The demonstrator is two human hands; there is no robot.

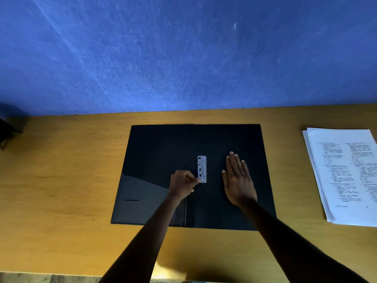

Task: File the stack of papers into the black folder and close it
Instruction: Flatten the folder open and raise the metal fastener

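The left hand [183,183] pinches the clip [201,169] in the open folder [163,144]; the right hand [237,178] lies flat. Next, open the clip for the papers [344,174].

Dim, soft-focus, wide-angle warping at edges

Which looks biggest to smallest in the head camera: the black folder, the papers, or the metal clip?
1. black folder
2. papers, though partly cut off at the edge
3. metal clip
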